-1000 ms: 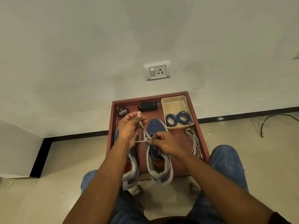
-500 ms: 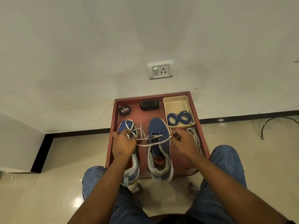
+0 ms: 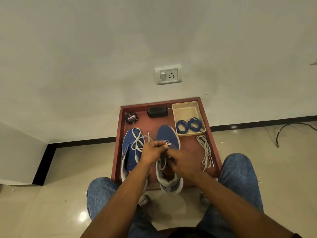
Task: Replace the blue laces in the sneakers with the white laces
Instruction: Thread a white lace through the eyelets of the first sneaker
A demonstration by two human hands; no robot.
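Left hand (image 3: 151, 152) over the gap between the two sneakers, fingers (image 3: 160, 144) curled in, pinching a flat white shoelace (image 3: 138, 140) near its tip, with the short end poking out past the fingertips toward the right. Right hand (image 3: 184, 163) just beside and touching the left, lying across the throat of the right blue knit sneaker with grey heel collar (image 3: 167, 134); fingers bent down into the eyelet area, but whether clamped on the lace or only pressing the shoe, cannot tell, being hidden by the hand's back. Slack of the same white shoelace looped loosely over the toe and vamp of the left blue knit sneaker (image 3: 127, 148), one aglet lying on the tray floor between the shoes. Both sneakers side by side, toes toward the wall, inside a shallow red-brown rectangular worktop tray (image 3: 210, 133). At the far right corner, a beige plastic rectangular basket (image 3: 186, 109) holding two coiled blue shoelaces (image 3: 189, 125). Just in front of the basket, a second white shoelace bundled in a long loop (image 3: 205, 150), untouched. At the far left, a round black shoe-polish tin (image 3: 131, 117); beside it, a black oblong brush or case (image 3: 157, 112). Denim-clad knees either side of the tray's near edge.
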